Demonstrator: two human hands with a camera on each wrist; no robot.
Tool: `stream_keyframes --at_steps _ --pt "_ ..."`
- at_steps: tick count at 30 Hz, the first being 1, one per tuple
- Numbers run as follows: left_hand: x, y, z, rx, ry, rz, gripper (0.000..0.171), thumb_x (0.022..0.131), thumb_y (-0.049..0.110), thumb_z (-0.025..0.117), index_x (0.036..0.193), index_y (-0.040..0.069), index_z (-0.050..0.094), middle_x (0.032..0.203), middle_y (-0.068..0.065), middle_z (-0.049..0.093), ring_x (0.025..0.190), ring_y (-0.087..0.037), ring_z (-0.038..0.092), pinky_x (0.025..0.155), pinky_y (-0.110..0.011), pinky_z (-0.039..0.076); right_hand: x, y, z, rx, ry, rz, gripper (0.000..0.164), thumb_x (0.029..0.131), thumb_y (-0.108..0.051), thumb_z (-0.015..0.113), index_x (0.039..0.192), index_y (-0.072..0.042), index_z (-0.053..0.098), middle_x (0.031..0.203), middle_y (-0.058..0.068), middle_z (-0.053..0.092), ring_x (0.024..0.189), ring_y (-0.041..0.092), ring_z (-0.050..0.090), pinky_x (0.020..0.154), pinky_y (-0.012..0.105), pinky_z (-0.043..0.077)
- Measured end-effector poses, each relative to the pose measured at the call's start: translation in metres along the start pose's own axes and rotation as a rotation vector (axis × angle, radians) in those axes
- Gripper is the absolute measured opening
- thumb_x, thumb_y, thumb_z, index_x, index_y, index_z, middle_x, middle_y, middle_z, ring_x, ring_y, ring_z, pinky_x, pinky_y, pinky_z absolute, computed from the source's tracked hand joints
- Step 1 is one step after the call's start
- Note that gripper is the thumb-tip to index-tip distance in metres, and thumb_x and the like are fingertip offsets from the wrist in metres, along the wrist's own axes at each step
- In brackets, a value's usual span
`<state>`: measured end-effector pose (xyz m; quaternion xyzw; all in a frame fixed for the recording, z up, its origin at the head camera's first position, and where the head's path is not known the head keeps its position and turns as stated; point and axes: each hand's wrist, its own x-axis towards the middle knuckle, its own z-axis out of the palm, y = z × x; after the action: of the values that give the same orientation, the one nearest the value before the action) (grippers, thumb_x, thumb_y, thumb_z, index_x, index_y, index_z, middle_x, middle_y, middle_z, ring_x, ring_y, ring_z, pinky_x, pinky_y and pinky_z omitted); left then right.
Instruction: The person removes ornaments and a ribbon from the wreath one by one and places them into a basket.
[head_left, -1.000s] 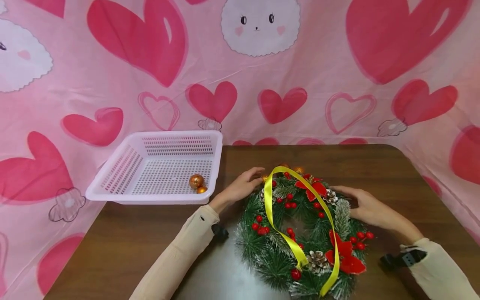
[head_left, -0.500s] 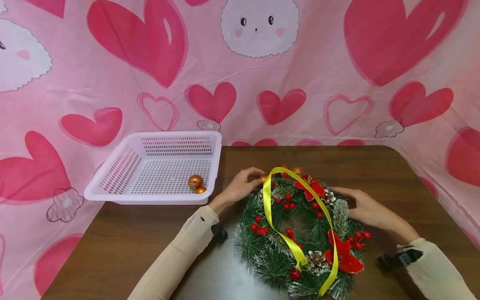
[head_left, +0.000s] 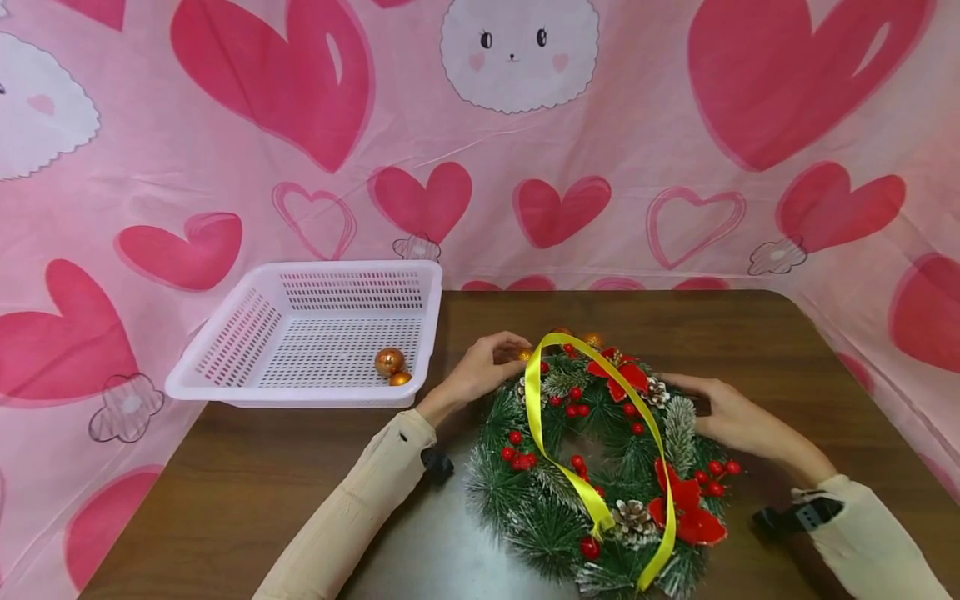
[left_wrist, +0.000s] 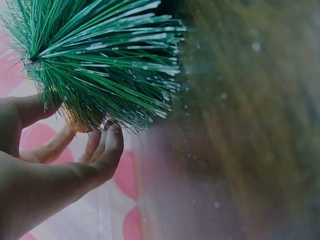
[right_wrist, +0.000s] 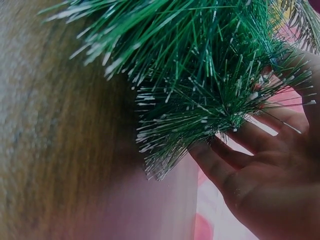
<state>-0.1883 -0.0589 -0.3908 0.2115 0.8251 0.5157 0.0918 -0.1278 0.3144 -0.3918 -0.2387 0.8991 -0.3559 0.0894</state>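
Note:
A green Christmas wreath (head_left: pixel 551 533) with red berries, red flowers, pinecones and a loop of yellow ribbon (head_left: pixel 534 400) lies on the table. At its upper left edge, my left hand (head_left: pixel 483 367) holds a small orange ball (head_left: pixel 523 355). The left wrist view shows this ball (left_wrist: pixel 82 124) between thumb and fingers, partly covered by needles. My right hand (head_left: pixel 738 417) grips the wreath's right edge. In the right wrist view its fingers (right_wrist: pixel 215 165) reach under the needles, and some fingertips are hidden. More orange balls (head_left: pixel 593 341) show at the wreath's far edge.
A white perforated plastic basket (head_left: pixel 300 393) stands at the left of the brown table (head_left: pixel 247 492). Two shiny orange balls (head_left: pixel 389 362) lie in its near right corner. A pink cloth (head_left: pixel 495 208) printed with hearts hangs behind the table.
My left fingers and thumb have shifted slightly at the orange ball. The wreath and right hand stay nearly in place, with a small shift of the whole head view.

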Motion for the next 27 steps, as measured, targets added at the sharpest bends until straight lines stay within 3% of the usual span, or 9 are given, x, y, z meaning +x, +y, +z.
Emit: stream_keyframes --at_steps 3,7,12,18,27 --pt "-0.0003 -0.0001 0.0005 -0.003 0.005 0.002 0.03 0.095 0.008 0.066 0.124 0.0 0.064 0.119 -0.013 0.068 0.109 -0.027 0.065 0.091 -0.037 0.054 -0.0004 -0.0006 0.0004 -0.017 0.005 -0.006 0.067 0.077 0.008 0.065 0.141 0.008 0.047 0.135 0.027 0.056 0.099 0.02 0.06 0.08 0.023 0.05" --pt "0.0031 -0.0054 0.0017 0.015 0.049 0.007 0.027 0.093 0.008 0.069 0.119 0.003 0.066 0.115 -0.01 0.07 0.106 -0.023 0.067 0.09 -0.035 0.054 -0.0005 -0.0013 0.0011 -0.048 0.017 -0.013 0.064 0.081 -0.001 0.071 0.142 0.003 0.05 0.134 0.021 0.06 0.119 0.03 0.055 0.089 0.024 0.049" --pt "0.0034 -0.0018 -0.001 0.022 0.105 0.032 0.027 0.091 0.004 0.07 0.118 0.001 0.066 0.114 -0.012 0.07 0.106 -0.026 0.067 0.091 -0.038 0.054 -0.0004 -0.0007 -0.0001 -0.041 0.012 -0.006 0.066 0.079 0.002 0.069 0.142 0.004 0.049 0.135 0.021 0.059 0.113 0.015 0.055 0.089 0.021 0.048" --pt "0.0029 -0.0006 -0.0021 0.023 0.128 0.035 0.028 0.092 0.004 0.07 0.12 0.001 0.065 0.115 -0.012 0.07 0.107 -0.026 0.066 0.094 -0.04 0.053 -0.0003 0.0007 0.0 -0.044 0.013 -0.005 0.066 0.078 0.005 0.068 0.142 0.005 0.049 0.135 0.022 0.058 0.117 0.019 0.055 0.09 0.02 0.047" --pt "0.0032 0.0004 -0.0023 0.047 0.15 0.045 0.03 0.092 0.006 0.07 0.122 0.003 0.066 0.113 -0.011 0.069 0.106 -0.026 0.067 0.093 -0.039 0.054 -0.0001 -0.0004 -0.0001 -0.015 0.004 -0.001 0.07 0.074 0.01 0.064 0.142 0.006 0.048 0.134 0.023 0.058 0.097 0.013 0.054 0.083 0.022 0.05"
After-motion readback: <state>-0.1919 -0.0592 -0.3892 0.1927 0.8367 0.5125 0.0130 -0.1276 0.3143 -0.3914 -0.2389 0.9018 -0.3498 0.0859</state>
